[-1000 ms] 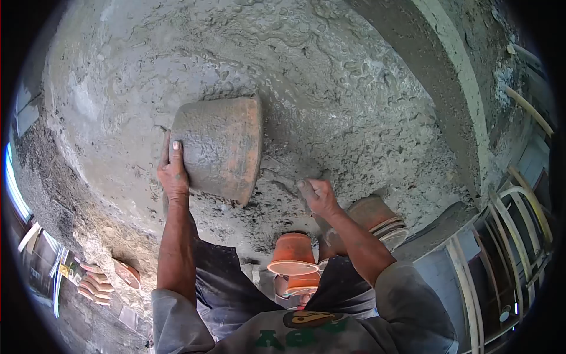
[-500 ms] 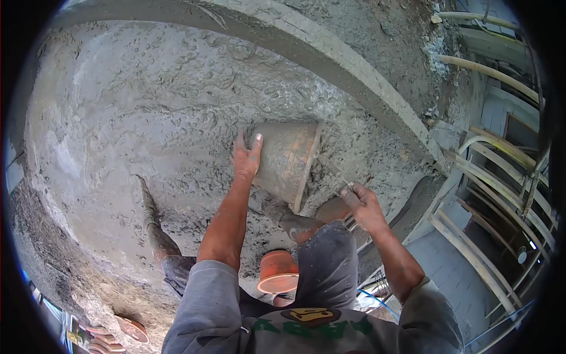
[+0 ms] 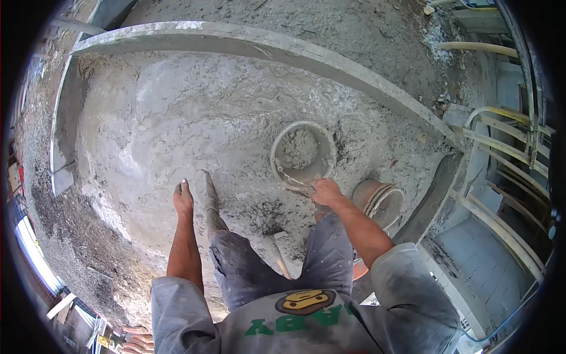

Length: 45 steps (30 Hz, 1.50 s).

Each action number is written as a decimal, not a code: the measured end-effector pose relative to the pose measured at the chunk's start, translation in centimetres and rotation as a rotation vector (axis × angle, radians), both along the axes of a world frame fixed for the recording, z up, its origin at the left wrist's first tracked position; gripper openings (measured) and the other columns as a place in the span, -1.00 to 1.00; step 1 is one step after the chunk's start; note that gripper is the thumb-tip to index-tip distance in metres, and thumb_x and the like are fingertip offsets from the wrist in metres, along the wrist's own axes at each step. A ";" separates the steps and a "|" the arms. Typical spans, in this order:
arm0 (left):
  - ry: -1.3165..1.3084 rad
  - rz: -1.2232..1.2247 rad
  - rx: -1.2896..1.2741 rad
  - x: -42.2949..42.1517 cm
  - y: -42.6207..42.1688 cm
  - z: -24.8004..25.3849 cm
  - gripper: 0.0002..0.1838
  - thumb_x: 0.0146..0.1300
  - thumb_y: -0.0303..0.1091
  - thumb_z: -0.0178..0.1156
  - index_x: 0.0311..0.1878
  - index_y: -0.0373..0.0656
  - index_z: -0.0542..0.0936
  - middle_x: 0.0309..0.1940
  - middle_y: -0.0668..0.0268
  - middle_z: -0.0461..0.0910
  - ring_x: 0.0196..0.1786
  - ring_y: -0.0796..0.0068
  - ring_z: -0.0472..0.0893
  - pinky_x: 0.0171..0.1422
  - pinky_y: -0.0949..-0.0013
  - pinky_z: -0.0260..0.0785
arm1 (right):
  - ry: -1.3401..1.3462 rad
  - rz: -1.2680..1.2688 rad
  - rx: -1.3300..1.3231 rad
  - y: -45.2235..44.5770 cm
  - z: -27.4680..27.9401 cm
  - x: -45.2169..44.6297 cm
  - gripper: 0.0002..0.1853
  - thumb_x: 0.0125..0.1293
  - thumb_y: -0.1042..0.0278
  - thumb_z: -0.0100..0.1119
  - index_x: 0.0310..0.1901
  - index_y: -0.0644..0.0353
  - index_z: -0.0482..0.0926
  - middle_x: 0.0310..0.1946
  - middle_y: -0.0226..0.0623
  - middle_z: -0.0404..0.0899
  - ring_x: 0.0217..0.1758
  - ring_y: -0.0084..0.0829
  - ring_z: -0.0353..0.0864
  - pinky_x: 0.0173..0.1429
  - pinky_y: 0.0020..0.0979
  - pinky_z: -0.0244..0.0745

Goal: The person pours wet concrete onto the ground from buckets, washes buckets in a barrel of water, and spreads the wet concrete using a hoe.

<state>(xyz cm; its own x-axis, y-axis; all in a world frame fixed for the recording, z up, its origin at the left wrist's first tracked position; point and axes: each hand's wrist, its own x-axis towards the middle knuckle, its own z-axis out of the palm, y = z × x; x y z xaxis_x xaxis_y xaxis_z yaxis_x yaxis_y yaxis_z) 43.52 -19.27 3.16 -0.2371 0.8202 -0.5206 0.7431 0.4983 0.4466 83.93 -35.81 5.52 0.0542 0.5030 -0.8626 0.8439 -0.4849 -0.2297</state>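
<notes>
In the head view, the right hand [image 3: 328, 192] was closed in a grip on the handle [image 3: 293, 179] of a bucket [image 3: 323, 152], at the near side of its rim. The bucket stood with its mouth up, right of centre on the wet mix [image 3: 177, 106], and contained more of the grey mix. The left hand [image 3: 183, 197] hung well apart on the left, over the mix, loosely open, with nothing visible in its hold. A nested stack [image 3: 364, 192] of buckets lay tilted near the right hand, on its right. A tool [image 3: 280, 255] with a wooden handle was noted between the person's legs. A curb [image 3: 200, 26] bounded the mix on the far side; poles [image 3: 507, 230] stood at right.
</notes>
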 end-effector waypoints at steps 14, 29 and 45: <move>-0.587 0.003 -0.244 5.2 0.2 8.5 -0.60 0.24 -0.11 0.06 -0.13 -0.31 0.49 -0.49 0.31 0.51 -0.50 0.57 0.50 -0.55 0.59 0.19 | -0.025 -0.374 0.359 4.1 24.9 9.7 -0.69 0.05 0.21 0.02 -0.22 0.21 0.57 -0.25 0.04 0.55 -0.12 -0.05 0.53 -0.03 -0.21 0.40; -0.554 0.206 0.073 5.3 4.4 25.2 -0.55 0.24 -0.11 0.07 -0.02 -0.35 0.43 -0.38 0.26 0.55 -0.47 0.56 0.51 -0.55 0.53 0.17 | -0.184 -0.869 1.184 3.1 66.5 22.0 -0.85 0.08 0.37 0.09 -0.51 0.29 0.49 -0.68 -0.43 0.40 -0.64 -0.60 0.30 -0.55 -0.50 0.15; -0.609 0.736 0.193 -8.5 -3.8 18.5 -0.61 0.21 -0.22 0.11 -0.14 -0.46 0.51 -0.49 0.20 0.56 -0.48 0.53 0.52 -0.40 0.48 0.37 | -1.418 -0.665 1.621 7.3 76.5 43.0 -0.51 0.11 -0.01 0.12 -0.09 0.25 0.53 -0.15 -0.09 0.51 -0.08 -0.21 0.47 -0.01 -0.26 0.35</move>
<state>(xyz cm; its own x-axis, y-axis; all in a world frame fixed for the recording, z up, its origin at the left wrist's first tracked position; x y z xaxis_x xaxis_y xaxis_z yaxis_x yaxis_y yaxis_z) 35.06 -23.03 21.64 -0.4592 0.6587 -0.5961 -0.1105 0.6234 0.7740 126.91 -28.47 81.99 0.4745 0.1748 0.8627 0.6177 -0.7644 -0.1849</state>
